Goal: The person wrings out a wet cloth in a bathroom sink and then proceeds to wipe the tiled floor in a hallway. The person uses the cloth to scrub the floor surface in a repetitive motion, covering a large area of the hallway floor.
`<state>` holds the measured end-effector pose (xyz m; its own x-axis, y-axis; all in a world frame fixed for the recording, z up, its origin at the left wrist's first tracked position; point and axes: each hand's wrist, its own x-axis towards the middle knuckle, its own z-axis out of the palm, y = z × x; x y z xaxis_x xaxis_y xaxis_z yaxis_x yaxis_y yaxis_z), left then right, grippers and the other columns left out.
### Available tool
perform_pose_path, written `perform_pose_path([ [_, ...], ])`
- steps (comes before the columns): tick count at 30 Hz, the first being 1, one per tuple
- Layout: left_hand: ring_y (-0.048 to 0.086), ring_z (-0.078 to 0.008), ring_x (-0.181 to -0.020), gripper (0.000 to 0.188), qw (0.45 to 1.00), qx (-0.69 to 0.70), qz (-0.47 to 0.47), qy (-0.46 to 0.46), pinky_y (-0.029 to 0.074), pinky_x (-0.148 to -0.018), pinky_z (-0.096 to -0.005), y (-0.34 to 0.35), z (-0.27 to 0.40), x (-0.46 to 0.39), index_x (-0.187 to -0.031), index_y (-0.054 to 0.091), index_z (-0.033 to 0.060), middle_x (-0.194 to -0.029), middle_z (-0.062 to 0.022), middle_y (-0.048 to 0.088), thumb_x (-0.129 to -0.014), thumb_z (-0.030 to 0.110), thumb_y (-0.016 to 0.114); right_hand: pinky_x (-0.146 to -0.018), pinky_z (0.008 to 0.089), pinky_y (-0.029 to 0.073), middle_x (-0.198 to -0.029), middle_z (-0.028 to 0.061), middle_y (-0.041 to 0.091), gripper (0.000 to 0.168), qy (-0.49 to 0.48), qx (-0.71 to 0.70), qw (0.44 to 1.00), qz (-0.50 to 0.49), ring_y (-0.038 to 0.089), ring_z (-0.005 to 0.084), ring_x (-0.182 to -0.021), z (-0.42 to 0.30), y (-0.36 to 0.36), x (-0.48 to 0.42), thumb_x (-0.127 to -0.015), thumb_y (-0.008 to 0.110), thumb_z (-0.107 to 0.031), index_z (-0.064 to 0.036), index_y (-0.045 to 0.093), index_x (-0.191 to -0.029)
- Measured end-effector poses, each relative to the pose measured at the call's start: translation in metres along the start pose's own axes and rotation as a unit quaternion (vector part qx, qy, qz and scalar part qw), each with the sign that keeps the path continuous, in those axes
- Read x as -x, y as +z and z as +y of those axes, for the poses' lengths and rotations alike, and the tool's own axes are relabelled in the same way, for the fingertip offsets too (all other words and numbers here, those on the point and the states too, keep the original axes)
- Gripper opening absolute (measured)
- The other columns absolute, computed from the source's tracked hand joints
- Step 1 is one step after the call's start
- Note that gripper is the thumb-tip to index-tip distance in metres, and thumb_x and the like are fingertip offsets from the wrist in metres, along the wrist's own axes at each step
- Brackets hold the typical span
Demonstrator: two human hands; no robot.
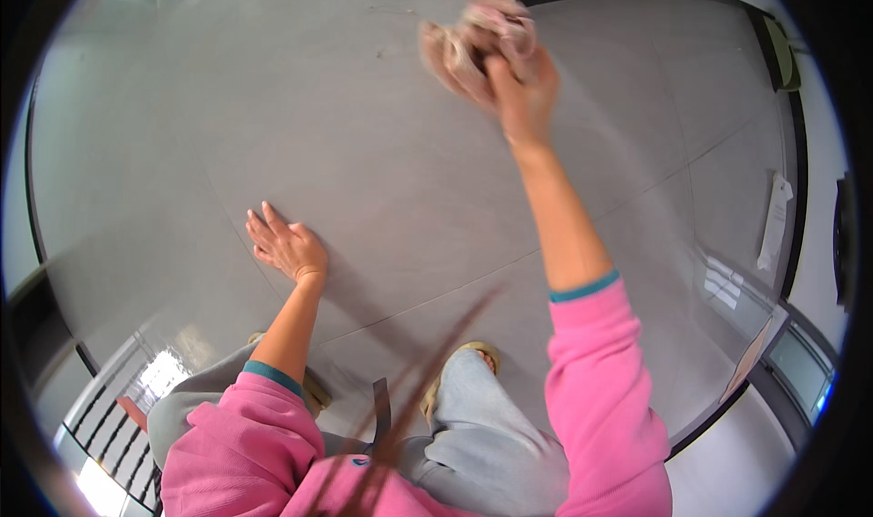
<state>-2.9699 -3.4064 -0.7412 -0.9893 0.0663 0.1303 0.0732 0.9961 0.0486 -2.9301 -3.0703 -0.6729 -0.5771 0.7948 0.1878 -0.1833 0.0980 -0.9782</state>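
Observation:
A crumpled pink and whitish cloth is bunched in my right hand, which reaches far forward over the grey tiled floor. Cloth and fingers are blurred. My left hand rests on the floor to the left, palm down, with its fingers spread and nothing in it. Whether the cloth touches the floor I cannot tell.
Black skirting runs along the wall at the right. A white strip-like item bearing writing lies near it. A green object stands at the upper right. Black bars show at the lower left. My sandal is below, on the floor.

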Motion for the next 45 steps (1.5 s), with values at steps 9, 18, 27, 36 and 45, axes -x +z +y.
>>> perform_pose_path([
  [9, 0.015, -0.0295, -0.136, 0.058, 0.999, 0.015, -0.029, -0.014, 0.011, -0.106, -0.0495, -0.007, 0.002, 0.001, -0.136, 0.030, 0.0113, -0.146, -0.0132, 0.019, -0.079, 0.013, 0.036, -0.095, 0.0446, 0.036, -0.129, 0.0113, 0.047, 0.060, -0.055, 0.323, 0.886, -0.329, 0.044, 0.0309, -0.117, -0.072, -0.098, 0.203, -0.070, 0.066, -0.048, -0.011, 0.054, -0.115],
  [18, 0.012, -0.0324, -0.136, 0.059, 0.999, 0.028, -0.041, -0.014, 0.010, -0.105, -0.0544, -0.015, 0.002, 0.009, -0.136, 0.029, 0.0099, -0.147, -0.0146, 0.016, -0.077, 0.013, 0.039, -0.093, 0.0501, 0.038, -0.115, 0.0009, 0.054, 0.027, -0.350, 0.357, 0.763, -0.410, 0.048, 0.0280, -0.113, 0.024, -0.040, 0.123, -0.071, 0.062, -0.031, -0.020, 0.063, -0.096],
  [27, 0.012, -0.0320, -0.136, 0.060, 0.997, 0.037, -0.056, -0.027, 0.010, -0.105, -0.0537, -0.010, 0.004, 0.007, -0.136, 0.030, 0.0111, -0.146, -0.0132, 0.018, -0.077, 0.013, 0.040, -0.083, 0.0383, 0.043, -0.114, 0.0095, 0.052, 0.033, -0.396, 0.386, 0.824, -0.127, 0.051, 0.0301, -0.102, -0.016, 0.072, -0.066, -0.064, 0.069, -0.020, -0.012, 0.061, -0.095],
  [36, 0.012, -0.0323, -0.136, 0.059, 0.997, 0.041, -0.063, -0.032, 0.010, -0.105, -0.0544, -0.015, 0.010, 0.005, -0.136, 0.030, 0.0107, -0.147, -0.0138, 0.017, -0.078, 0.013, 0.041, -0.079, 0.0443, 0.041, -0.115, 0.0051, 0.052, 0.025, -0.222, 0.377, 0.807, -0.396, 0.050, 0.0280, -0.098, -0.079, -0.030, 0.189, -0.075, 0.065, -0.035, -0.019, 0.061, -0.092],
  [45, 0.008, -0.0326, -0.137, 0.061, 0.996, 0.037, -0.076, -0.031, 0.009, -0.105, -0.0549, -0.018, 0.008, 0.005, -0.137, 0.026, 0.0119, -0.148, -0.0126, 0.013, -0.079, 0.012, 0.042, -0.091, 0.0524, 0.035, -0.118, -0.0049, 0.052, 0.026, -0.374, 0.261, 0.688, -0.564, 0.047, 0.0196, -0.111, 0.014, -0.050, 0.185, -0.074, 0.058, -0.042, -0.026, 0.058, -0.095],
])
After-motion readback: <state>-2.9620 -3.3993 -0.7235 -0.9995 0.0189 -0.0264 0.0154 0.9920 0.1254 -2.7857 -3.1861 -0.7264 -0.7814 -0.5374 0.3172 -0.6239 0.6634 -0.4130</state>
